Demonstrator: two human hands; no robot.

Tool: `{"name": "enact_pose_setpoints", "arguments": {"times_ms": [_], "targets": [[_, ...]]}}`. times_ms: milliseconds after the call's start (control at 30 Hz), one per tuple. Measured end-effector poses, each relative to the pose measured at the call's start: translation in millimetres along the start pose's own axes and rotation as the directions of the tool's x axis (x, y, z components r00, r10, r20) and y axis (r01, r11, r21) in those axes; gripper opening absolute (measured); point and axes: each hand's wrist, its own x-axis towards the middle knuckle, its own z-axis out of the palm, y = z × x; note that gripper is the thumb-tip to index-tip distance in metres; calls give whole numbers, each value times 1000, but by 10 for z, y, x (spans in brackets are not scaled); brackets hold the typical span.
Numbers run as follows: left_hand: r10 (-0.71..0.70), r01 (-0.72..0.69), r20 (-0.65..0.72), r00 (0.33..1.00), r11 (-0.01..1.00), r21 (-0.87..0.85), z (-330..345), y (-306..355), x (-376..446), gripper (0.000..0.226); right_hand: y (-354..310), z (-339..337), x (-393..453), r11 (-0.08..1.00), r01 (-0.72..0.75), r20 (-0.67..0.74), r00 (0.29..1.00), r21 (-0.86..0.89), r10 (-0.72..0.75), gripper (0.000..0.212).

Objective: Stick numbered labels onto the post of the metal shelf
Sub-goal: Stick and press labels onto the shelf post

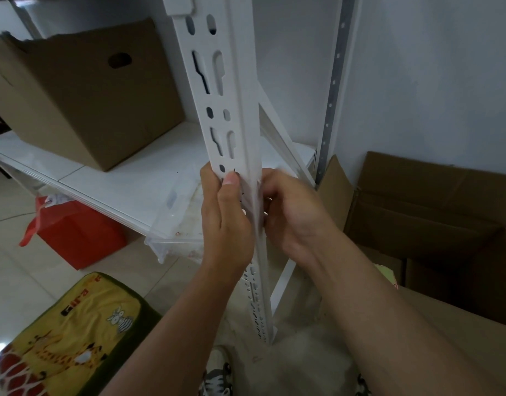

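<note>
A: Nearest first. What are the hands doing?

B: The left hand (227, 221) is wrapped round the post (231, 124), thumb pressed flat on its slotted face. The right hand (288, 207) is curled in against the post's corner edge, but it's blurred; I can't tell whether it pinches anything.

A: And the label?

B: I can't make out one for certain. There's only a pale smear at the corner between the two hands, so if it's there, it's at that spot.

A: What could go wrong?

B: I'd say a label pressed over the corner may crease or sit crooked. It could also bridge a slot and lift there.

A: Further back?

B: A clear tray (177, 224) overhangs the shelf (109, 178) just left of the post. A careless elbow might knock it off.
</note>
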Motion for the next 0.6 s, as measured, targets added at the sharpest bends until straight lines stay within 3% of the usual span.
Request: {"name": "enact_pose_setpoints", "arguments": {"times_ms": [67, 200, 333, 600], "targets": [[-4, 4, 9, 1000, 1000, 3, -8, -4, -3, 21, 31, 7, -2, 1000, 4, -17, 1000, -23, -4, 22], [-6, 5, 15, 1000, 1000, 22, -18, -6, -8, 12, 22, -29, -23, 993, -10, 78, 997, 115, 1, 33], [2, -3, 22, 1000, 1000, 16, -28, -6, 1, 28, 32, -44, -33, 999, 2, 66, 998, 37, -4, 28], [10, -10, 27, 1000, 1000, 2, -25, -16, 5, 28, 34, -40, 1, 999, 12, 35, 999, 52, -13, 35]]}}
